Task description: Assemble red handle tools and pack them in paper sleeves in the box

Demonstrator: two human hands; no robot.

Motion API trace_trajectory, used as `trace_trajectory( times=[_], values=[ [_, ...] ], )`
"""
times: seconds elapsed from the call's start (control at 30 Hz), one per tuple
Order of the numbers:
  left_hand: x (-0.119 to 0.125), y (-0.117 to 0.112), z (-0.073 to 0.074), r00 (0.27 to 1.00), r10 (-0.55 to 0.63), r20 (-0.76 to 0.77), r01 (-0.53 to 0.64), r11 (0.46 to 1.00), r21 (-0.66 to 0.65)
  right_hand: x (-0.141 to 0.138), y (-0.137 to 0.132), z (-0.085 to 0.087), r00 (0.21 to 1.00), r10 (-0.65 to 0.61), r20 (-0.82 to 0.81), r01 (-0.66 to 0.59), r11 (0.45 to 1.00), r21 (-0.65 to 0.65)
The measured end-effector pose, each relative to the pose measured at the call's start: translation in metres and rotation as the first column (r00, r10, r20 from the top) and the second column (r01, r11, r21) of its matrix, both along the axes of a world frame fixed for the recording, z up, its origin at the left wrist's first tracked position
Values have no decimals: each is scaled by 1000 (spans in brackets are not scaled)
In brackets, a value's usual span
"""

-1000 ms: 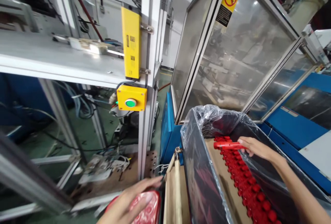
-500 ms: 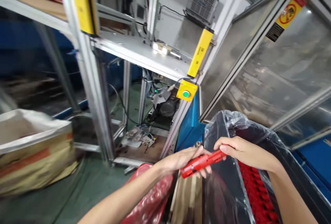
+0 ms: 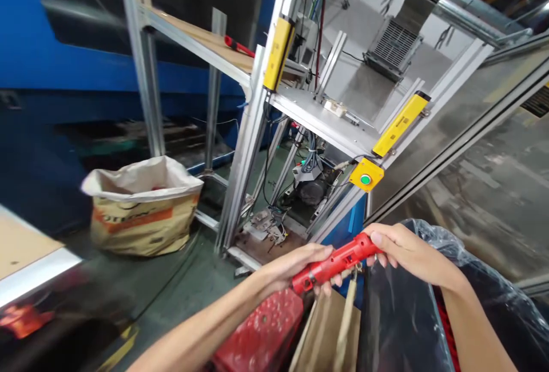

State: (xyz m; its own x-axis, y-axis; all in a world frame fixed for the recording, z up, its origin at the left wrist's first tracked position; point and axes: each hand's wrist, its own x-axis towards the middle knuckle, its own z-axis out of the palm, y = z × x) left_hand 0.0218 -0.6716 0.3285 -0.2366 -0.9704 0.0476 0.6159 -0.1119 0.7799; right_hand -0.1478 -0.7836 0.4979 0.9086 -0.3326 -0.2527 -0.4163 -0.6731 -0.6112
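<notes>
A long red plastic tube-shaped part (image 3: 337, 263) with small holes and slots lies slantwise between both hands, its right end higher. My left hand (image 3: 312, 263) is closed around its lower left half, fingertips showing beneath. At the upper right end, my right hand (image 3: 397, 249) grips it between thumb and fingers. Under my left hand stands an open cardboard box (image 3: 323, 332), with a red plastic-wrapped bundle (image 3: 261, 332) to its left. A bin lined with clear plastic (image 3: 397, 309) sits below my right forearm, red parts partly visible inside.
Ahead stands a metal-framed workstation (image 3: 240, 189) with yellow sensor bars and a green button box (image 3: 366, 175). An open woven sack (image 3: 143, 217) is on the floor at left. A table corner (image 3: 34, 252) juts in at lower left. Metal-framed panels (image 3: 472, 189) border the right.
The view has swung left, so the workstation and sack appear further right and the table corner shows. Both hands still hold the red part, now turned to show its slots.
</notes>
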Motion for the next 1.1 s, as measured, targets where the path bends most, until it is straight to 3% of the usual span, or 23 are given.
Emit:
trace_trajectory(
  times=[0.17,0.3,0.47,0.57,0.7,0.77,0.83,0.97,1.1],
  values=[
    [15,15,-7,986,11,-168,-6,1000,25,19,0,1,997,16,79,-8,994,-110],
    [30,29,-4,946,43,-321,-11,995,100,30,-2,-1,981,-37,192,73,980,-185],
    [54,39,-2,819,106,-564,-74,994,79,48,17,-15,905,-103,414,271,888,-372],
    [74,39,-6,746,103,-658,-101,994,40,66,40,-40,868,-32,495,290,843,-454],
    [108,36,-11,708,138,-693,-182,983,10,104,68,-93,885,65,462,184,862,-473],
    [127,35,-10,701,138,-700,-211,977,-19,128,80,-120,904,32,427,182,874,-451],
    [148,33,-8,702,138,-699,-232,972,-41,155,92,-140,895,-59,443,272,857,-437],
    [190,30,-4,726,205,-656,-295,955,-29,209,112,-162,820,-240,519,468,803,-369],
    [226,26,0,777,270,-569,-357,933,-43,255,114,-170,721,-286,631,549,791,-269]
  ],
)
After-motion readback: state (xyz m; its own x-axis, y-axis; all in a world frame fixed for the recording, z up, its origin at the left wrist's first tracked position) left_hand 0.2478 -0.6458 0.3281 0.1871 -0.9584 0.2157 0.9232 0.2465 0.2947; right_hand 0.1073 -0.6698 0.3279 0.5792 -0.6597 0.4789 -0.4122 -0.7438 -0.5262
